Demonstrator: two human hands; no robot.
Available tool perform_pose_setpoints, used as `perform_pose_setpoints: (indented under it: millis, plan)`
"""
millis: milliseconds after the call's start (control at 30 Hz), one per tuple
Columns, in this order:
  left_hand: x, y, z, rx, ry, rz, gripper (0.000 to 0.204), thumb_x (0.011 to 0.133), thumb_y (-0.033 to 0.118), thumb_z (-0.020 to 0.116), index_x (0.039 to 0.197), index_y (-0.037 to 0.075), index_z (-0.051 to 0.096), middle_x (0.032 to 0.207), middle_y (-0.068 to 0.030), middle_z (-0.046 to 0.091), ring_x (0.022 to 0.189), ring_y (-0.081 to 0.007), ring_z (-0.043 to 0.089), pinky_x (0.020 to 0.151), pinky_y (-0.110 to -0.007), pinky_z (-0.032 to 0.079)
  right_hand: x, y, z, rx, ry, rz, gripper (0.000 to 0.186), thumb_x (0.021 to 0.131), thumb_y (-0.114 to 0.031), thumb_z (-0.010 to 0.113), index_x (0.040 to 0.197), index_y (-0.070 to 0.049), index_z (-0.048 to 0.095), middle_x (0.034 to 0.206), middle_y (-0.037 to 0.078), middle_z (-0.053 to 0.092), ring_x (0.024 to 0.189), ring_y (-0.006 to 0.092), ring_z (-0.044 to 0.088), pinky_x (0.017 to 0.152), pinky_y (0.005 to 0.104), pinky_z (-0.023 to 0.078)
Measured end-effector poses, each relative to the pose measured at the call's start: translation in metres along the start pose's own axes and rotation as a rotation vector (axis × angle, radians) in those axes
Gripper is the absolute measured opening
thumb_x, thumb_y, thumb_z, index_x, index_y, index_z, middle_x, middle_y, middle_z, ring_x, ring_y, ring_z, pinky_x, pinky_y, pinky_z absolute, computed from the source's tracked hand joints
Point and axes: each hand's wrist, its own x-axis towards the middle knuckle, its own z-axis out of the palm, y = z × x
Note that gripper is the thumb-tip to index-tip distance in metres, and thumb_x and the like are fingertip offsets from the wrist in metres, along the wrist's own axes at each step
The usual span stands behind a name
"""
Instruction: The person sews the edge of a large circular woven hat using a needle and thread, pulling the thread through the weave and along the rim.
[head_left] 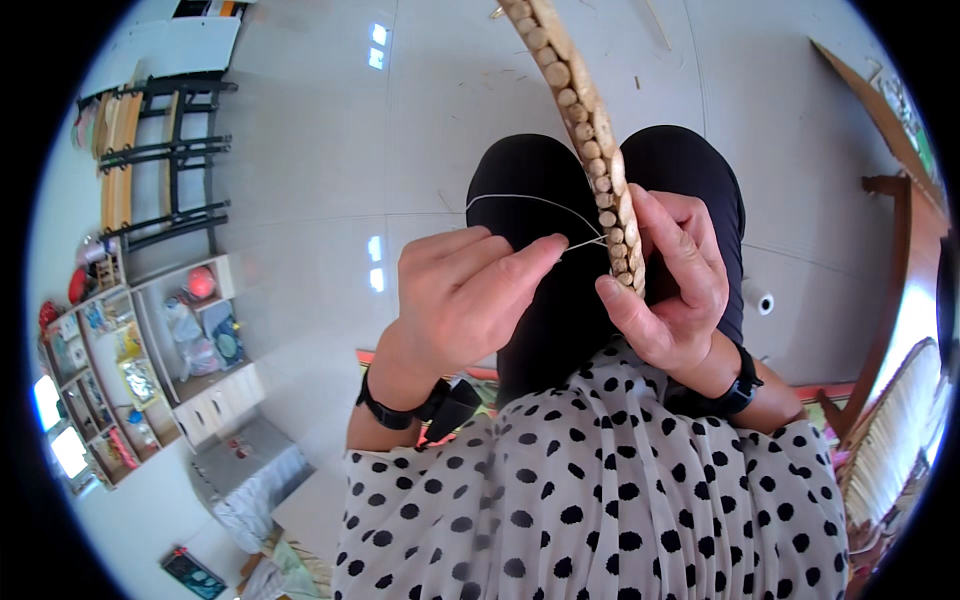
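Observation:
A long, pale tan strip (575,110) runs from the top edge down between my knees, with a row of round, cut stem ends along one side and a braided-looking edge on the other. My right hand (680,275) grips its lower end, thumb on the near side and fingers along the braided edge. My left hand (465,300) is closed in a pinch on a thin white thread (530,197). A short taut length joins those fingertips to the strip, while a slack loop curves over my left knee. Whether a needle is in the pinch cannot be made out.
Dark-trousered knees (520,165) lie beneath the work. Thin scraps of straw (657,22) are scattered on the pale tiled floor (330,160). Left are a black-framed rack (170,155) and a shelf unit (215,405); right, a white roll (758,297) and wooden furniture (905,290).

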Motion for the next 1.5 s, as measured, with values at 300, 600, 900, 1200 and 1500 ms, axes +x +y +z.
perform_pose_setpoints:
  millis: [300,600,900,1200,1500]
  plan:
    - [-0.016,-0.014,0.028,-0.339,0.063,-0.096,0.035,0.074,-0.007,0.07,0.107,0.003,0.071,0.06,-0.0048,0.058,0.046,-0.0178,0.05,0.044,-0.029,0.037,-0.007,0.013,-0.002,-0.167,-0.051,-0.086,0.062,0.076,-0.008,0.074,0.133,0.009,0.055,0.114,0.017,0.06,0.077,0.0142,0.058,0.067,0.0246,0.049]
    - [-0.017,-0.032,0.023,-0.608,-0.204,-0.186,0.05,0.077,-0.004,0.064,0.126,0.007,0.066,0.064,-0.0091,0.06,0.049,-0.022,0.052,0.05,-0.032,0.042,-0.007,0.015,0.004,-0.307,-0.063,-0.144,0.059,0.071,-0.004,0.072,0.128,0.008,0.06,0.111,0.018,0.063,0.085,0.0169,0.063,0.071,0.0254,0.053]
    - [-0.009,-0.041,0.016,-0.581,-0.258,-0.154,0.042,0.079,-0.003,0.064,0.12,0.006,0.068,0.066,-0.0091,0.062,0.051,-0.0241,0.055,0.051,-0.032,0.042,-0.007,0.018,0.004,-0.263,-0.085,-0.082,0.063,0.071,-0.006,0.072,0.132,0.006,0.058,0.11,0.015,0.061,0.08,0.0142,0.057,0.068,0.0244,0.049]
    - [-0.004,-0.021,0.008,-0.386,-0.077,-0.238,0.019,0.079,-0.005,0.069,0.096,0.004,0.07,0.065,-0.0071,0.063,0.051,-0.0223,0.059,0.046,-0.032,0.043,-0.001,0.02,0.007,0.044,-0.094,0.076,0.069,0.069,-0.001,0.077,0.136,-0.001,0.059,0.113,0.012,0.055,0.093,0.0158,0.056,0.076,0.0247,0.047]
    - [0.001,-0.014,0.012,-0.251,-0.057,-0.24,0.022,0.075,-0.01,0.071,0.094,0.001,0.072,0.054,-0.0032,0.05,0.044,-0.0155,0.047,0.042,-0.028,0.034,-0.004,0.024,0.01,0.193,-0.031,0.111,0.066,0.07,-0.003,0.078,0.134,-0.002,0.061,0.11,0.011,0.052,0.089,0.0165,0.054,0.077,0.0268,0.047]
